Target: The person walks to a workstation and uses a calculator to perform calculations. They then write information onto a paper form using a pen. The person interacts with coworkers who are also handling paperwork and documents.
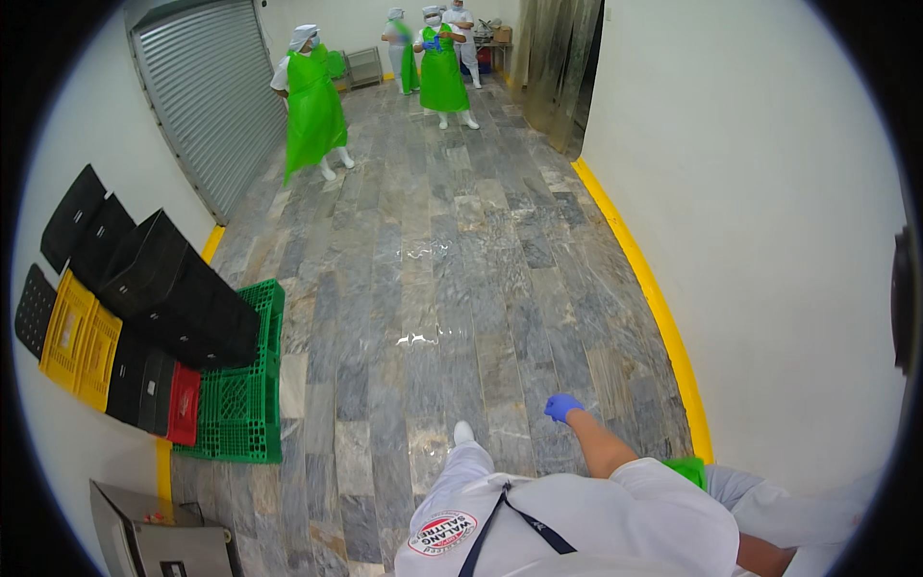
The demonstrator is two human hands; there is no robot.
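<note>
My right hand [561, 408], in a blue glove, hangs in front of my body above the tiled floor [500, 365]. Its fingers are curled in, and no object shows in or beside them. The bare forearm runs back to a white short sleeve. My left hand is out of the picture. Below me show my white shirt [615, 524] with a dark lanyard [507, 495] and one white boot [463, 433] set forward.
Black crates [183, 288], a yellow crate [82, 341] and a red crate [184, 402] stand by a green pallet [236, 413] on the left. A steel cabinet [183, 551] is near. Green-aproned people [312, 106] stand farther off. White clothing [769, 500] shows close at right.
</note>
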